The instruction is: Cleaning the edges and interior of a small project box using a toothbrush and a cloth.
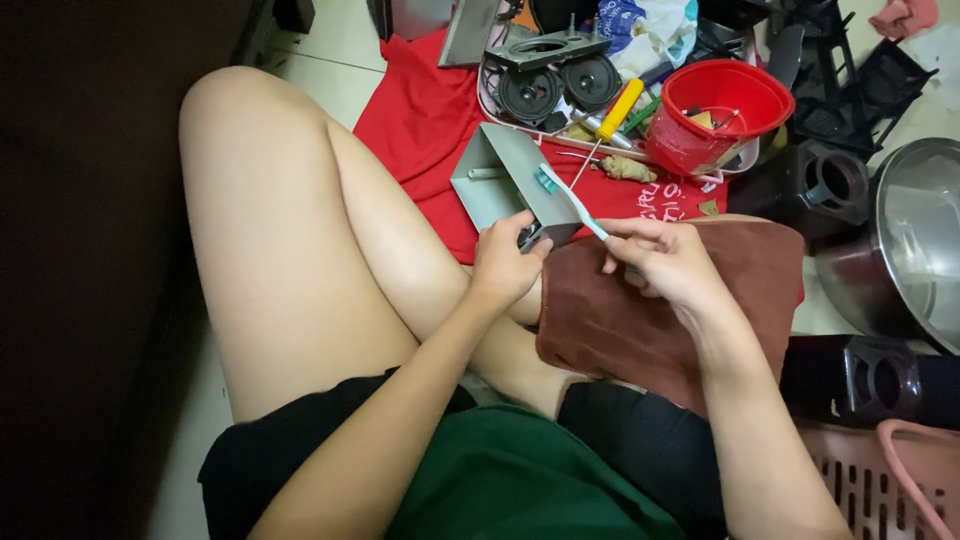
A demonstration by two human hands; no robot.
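Observation:
My left hand (pixel 505 262) grips the near end of a bent grey metal bracket (pixel 500 175), holding it tilted above my lap. My right hand (pixel 665 262) holds a toothbrush (pixel 572 198) by its handle; the teal bristle head rests against the inner face of the bracket. A brown towel (pixel 650 320) lies over my right knee, under the right hand. I am sitting cross-legged on the floor.
A red cloth (pixel 420 120) covers the floor ahead. A tray (pixel 486 100) holds two round speakers (pixel 560 85), a yellow-handled screwdriver (pixel 612 118) and a red bucket (pixel 715 115). A steel pot (pixel 905 245) stands right, a pink basket (pixel 880 475) at lower right. Dark furniture (pixel 90 250) is left.

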